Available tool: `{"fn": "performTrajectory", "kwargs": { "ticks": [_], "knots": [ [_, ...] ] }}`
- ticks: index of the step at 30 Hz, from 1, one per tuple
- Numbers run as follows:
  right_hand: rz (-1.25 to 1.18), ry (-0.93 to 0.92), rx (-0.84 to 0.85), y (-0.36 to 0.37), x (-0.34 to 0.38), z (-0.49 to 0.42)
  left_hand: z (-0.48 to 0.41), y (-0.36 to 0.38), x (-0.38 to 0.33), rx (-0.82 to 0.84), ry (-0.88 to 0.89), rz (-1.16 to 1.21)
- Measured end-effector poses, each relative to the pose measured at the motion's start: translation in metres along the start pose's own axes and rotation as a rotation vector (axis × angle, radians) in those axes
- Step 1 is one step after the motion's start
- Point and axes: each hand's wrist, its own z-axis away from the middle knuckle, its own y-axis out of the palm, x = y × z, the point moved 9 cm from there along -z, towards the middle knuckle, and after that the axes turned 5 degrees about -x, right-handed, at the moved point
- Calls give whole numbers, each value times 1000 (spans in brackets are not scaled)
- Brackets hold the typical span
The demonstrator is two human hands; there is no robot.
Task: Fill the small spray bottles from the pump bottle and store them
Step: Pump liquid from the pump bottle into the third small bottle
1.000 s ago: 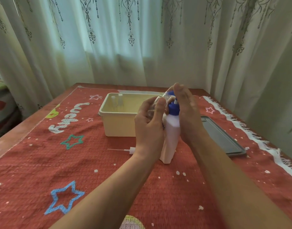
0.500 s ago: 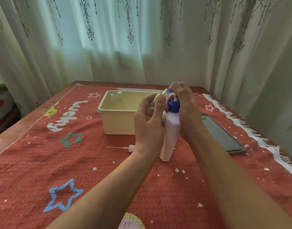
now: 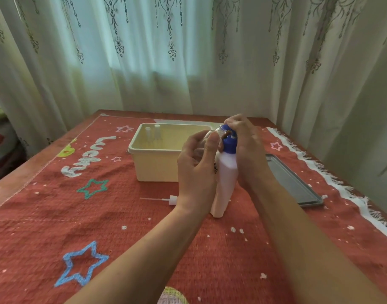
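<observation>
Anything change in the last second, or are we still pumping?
The right hand has curled its fingers down over the blue pump head. The left hand still holds the small spray bottle at the spout. The pump bottle, loose spray cap, tub and grey lid have not moved.

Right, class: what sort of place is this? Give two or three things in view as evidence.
Probably a room in a home, not a workshop: patterned sheer curtains hang behind the table, a red cloth with coloured stars covers it, and a cream plastic tub sits on top.
</observation>
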Motion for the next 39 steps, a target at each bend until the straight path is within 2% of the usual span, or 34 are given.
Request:
{"fn": "performTrajectory", "kwargs": {
  "ticks": [10, 15, 39],
  "knots": [
    [71, -27, -14, -1, -1, 2, -1, -1, -2, -1, -20, 30],
    [2, -12, -9, 0, 0, 1, 0, 0, -2, 9, -26, 23],
    [10, -7, 8, 1, -8, -3, -1, -1, -5, 13, -5, 10]
  ]
}}
